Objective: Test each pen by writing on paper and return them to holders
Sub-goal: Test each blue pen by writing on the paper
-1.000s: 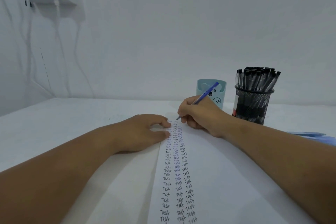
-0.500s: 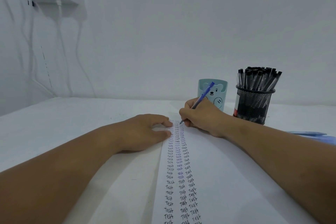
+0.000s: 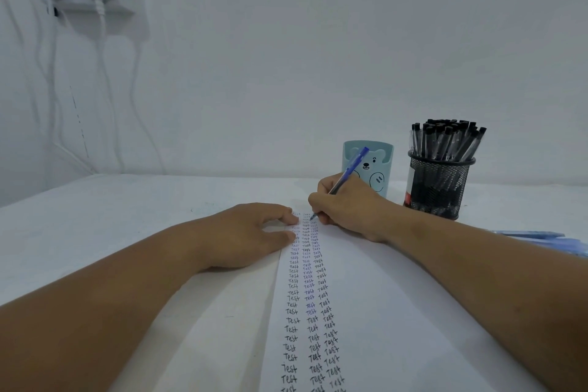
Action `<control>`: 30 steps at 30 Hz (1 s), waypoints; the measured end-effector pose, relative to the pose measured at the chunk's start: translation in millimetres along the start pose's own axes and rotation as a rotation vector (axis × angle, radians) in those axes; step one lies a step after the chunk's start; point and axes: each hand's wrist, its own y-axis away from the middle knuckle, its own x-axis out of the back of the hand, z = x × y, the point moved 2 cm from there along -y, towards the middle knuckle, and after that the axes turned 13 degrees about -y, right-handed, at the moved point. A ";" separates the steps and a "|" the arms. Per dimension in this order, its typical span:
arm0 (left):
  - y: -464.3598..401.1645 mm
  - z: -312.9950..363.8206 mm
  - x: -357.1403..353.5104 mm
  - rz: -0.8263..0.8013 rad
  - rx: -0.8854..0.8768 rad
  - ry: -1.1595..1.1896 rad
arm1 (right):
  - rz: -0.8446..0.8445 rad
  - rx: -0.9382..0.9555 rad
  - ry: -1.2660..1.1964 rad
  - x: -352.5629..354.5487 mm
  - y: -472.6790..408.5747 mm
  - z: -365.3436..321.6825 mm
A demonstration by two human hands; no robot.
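In the middle of the frame we hold a blue pen (image 3: 348,173) in our right hand (image 3: 346,210), fingers curled round its barrel, its tip on the paper (image 3: 397,312) at the top of the middle column of "Test" words (image 3: 307,280). Our left hand (image 3: 251,237) lies flat just left of centre, fingers relaxed, fingertips pressing the sheet's left edge. At right of centre stand the two holders: a light-blue bear cup (image 3: 380,169) right behind the writing hand and, just beside it, a black mesh holder (image 3: 440,184) packed with black-capped pens (image 3: 445,140). To write this word well, we judge it best to keep the left hand pinning the sheet, use light, even pressure, and keep the letters small, since little room seems left above. Loose blue pens (image 3: 541,237) lie at the right edge.
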 end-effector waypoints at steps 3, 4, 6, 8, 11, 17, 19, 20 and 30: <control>-0.1 -0.7 -0.2 0.000 0.002 0.007 | 0.010 0.003 0.005 0.3 -0.5 -0.2; -0.3 -1.2 -0.3 0.000 0.002 0.008 | 0.009 -0.003 -0.019 0.6 -0.7 0.3; -0.7 -1.7 -0.5 -0.003 0.002 0.005 | 0.007 -0.009 -0.049 1.1 -0.7 0.1; -0.9 -1.9 -0.5 -0.004 0.003 0.002 | 0.002 0.002 -0.028 0.7 -0.8 -0.2; -1.3 -2.0 -0.5 -0.005 0.000 0.001 | 0.010 0.025 0.021 0.2 -1.2 0.0; -1.1 -1.9 -0.4 -0.005 -0.002 -0.002 | 0.001 0.022 0.016 0.3 -2.1 1.2; -1.1 -3.0 -0.6 -0.007 0.001 0.009 | 0.004 0.038 0.029 0.5 -2.1 0.9; -1.3 -3.3 -0.9 -0.010 0.001 0.011 | 0.007 0.049 0.034 0.8 -2.0 0.9; -1.9 -4.3 -1.4 -0.015 -0.004 -0.002 | 0.007 0.079 0.085 0.5 -0.7 -0.3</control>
